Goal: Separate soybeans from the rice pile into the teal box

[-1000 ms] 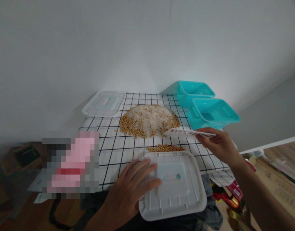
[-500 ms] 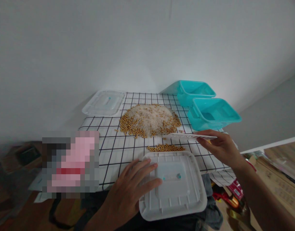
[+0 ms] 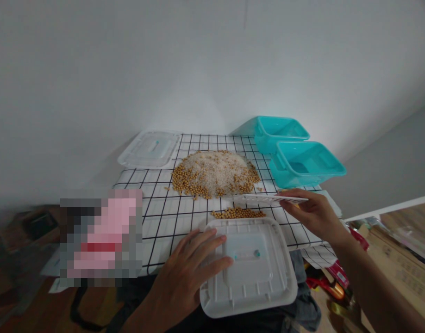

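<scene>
My left hand [image 3: 190, 266] holds the left side of a translucent lid [image 3: 249, 273], with fingers and thumb lying across its top. The lid overhangs the table's near edge. Soybeans [image 3: 238, 213] lie in a narrow row along its far rim. My right hand [image 3: 311, 210] grips a thin white slotted plastic piece [image 3: 257, 200] by its right end, the fingers closed around it. Seen nearly edge-on, the piece spans the gap between the bean row and a mound of white grains mixed with soybeans [image 3: 215, 173]. Its full shape is hidden.
Two turquoise tubs [image 3: 309, 178] stand at the right rear of the table. A second translucent lid [image 3: 150, 148] lies at the far left. The grid-patterned cloth [image 3: 164, 203] covers the table. Bags and cardboard [image 3: 396, 268] are on the floor at right; a pixelated patch is at left.
My right hand and the slotted piece have shifted slightly left, and the piece is tilted a little differently. My left hand and the lid stay put.
</scene>
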`<state>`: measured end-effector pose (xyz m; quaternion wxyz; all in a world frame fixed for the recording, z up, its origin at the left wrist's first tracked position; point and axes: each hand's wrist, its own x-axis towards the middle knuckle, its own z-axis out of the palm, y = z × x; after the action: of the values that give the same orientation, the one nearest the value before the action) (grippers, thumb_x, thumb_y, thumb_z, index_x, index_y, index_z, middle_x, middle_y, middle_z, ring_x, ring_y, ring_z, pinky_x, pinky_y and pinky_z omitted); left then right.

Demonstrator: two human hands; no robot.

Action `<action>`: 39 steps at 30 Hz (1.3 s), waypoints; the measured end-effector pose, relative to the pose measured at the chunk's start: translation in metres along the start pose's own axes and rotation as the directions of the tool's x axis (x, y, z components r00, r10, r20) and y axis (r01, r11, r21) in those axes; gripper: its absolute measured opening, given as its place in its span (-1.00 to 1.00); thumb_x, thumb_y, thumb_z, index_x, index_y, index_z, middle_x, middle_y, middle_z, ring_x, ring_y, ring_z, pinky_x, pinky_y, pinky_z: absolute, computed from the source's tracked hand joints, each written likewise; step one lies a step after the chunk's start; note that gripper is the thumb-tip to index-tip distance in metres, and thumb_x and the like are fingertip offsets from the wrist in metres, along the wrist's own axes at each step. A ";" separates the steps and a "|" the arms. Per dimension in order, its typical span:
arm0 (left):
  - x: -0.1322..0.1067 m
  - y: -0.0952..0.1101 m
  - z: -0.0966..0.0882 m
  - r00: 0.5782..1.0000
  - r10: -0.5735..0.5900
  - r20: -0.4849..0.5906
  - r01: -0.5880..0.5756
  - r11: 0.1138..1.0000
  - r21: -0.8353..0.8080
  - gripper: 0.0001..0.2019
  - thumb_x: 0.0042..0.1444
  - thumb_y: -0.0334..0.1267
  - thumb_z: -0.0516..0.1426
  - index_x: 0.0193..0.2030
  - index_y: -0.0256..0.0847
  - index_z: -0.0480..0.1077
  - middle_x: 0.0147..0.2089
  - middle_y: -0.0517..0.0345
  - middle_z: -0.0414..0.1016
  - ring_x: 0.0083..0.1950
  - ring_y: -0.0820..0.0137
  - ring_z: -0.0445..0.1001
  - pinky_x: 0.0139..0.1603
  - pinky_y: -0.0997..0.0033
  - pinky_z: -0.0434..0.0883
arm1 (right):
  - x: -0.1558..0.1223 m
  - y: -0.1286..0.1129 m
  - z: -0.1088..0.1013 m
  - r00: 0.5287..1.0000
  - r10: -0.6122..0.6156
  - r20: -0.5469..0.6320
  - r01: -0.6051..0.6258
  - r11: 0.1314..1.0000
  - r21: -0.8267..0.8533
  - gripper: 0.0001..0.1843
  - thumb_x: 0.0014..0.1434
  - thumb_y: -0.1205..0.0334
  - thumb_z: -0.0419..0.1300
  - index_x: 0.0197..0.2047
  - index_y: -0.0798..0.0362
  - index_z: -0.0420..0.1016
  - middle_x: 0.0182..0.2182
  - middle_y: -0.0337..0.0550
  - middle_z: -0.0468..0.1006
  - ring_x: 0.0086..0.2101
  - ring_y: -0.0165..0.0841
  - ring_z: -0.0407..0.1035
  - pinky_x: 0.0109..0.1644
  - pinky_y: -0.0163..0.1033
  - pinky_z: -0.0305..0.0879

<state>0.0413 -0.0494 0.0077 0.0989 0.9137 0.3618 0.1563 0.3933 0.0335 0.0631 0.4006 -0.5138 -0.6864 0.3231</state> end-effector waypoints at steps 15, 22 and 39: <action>0.000 -0.001 -0.001 1.000 0.013 -0.024 -0.013 1.000 0.007 -0.59 0.31 -0.21 0.14 0.27 0.23 0.36 0.47 0.33 0.20 0.50 0.18 0.07 0.50 -0.08 0.00 | 0.006 -0.005 -0.007 0.961 0.119 -0.249 -0.108 0.992 0.058 -0.72 0.14 0.06 0.40 -0.09 -0.05 0.66 -0.32 -0.16 0.66 -0.41 -0.32 0.50 -0.43 -0.27 0.41; 0.001 0.001 -0.002 1.000 0.010 -0.008 -0.009 1.000 0.012 -0.52 0.29 -0.37 0.10 0.27 0.21 0.36 0.47 0.31 0.21 0.50 0.16 0.08 0.50 -0.11 0.00 | -0.011 -0.002 -0.008 0.986 0.038 -0.163 -0.032 0.999 0.039 -0.80 0.17 0.13 0.39 -0.10 -0.12 0.67 -0.19 -0.16 0.68 -0.21 -0.23 0.55 -0.17 -0.19 0.47; 0.001 0.001 -0.003 1.000 0.000 -0.004 0.000 1.000 0.014 -0.48 0.26 -0.44 0.08 0.26 0.22 0.37 0.47 0.35 0.19 0.51 0.18 0.05 0.48 -0.12 0.02 | -0.019 0.003 -0.006 0.967 0.078 -0.242 -0.073 0.997 0.029 -0.74 0.18 0.10 0.38 -0.05 -0.08 0.65 -0.16 -0.13 0.67 -0.19 -0.21 0.54 -0.13 -0.15 0.46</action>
<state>0.0419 -0.0490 0.0107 0.0920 0.9141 0.3629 0.1556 0.4026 0.0162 0.0594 0.4743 -0.5711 -0.6089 0.2797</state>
